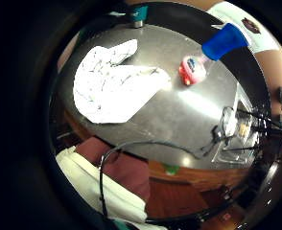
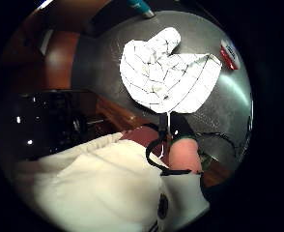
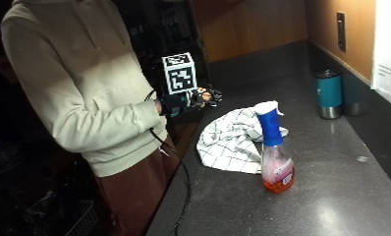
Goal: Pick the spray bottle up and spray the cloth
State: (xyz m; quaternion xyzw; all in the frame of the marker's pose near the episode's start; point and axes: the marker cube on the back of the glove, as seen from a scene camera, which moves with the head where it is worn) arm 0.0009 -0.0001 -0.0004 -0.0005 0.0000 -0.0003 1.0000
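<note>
Outside view first: the person stands at the near-left edge of the dark worktop [image 3: 326,196] with the gloved right hand [image 3: 185,101] raised in front of the chest, well apart from everything on the surface. Its fingers look loosely curled around nothing, though the glove is dark against a dark background and I cannot be sure of each finger. The spray bottle [image 3: 274,152] stands upright to the right of the hand and lower, blue head on top, orange liquid at the base, long axis vertical. The checked cloth [image 3: 231,140] lies crumpled between hand and bottle, touching or just behind the bottle's left side. A teal tumbler [image 3: 329,93] stands far right by the wall.

Little finger side palm view: the cloth [image 1: 114,84] and the bottle [image 1: 208,55] both lie out on the worktop, away from the palm, bottle beyond the cloth.

Thumb side palm view: the cloth [image 2: 171,77] fills the middle; only the bottle's base [image 2: 229,54] shows beside it. The reach must pass over the cloth to the bottle's neck.
</note>
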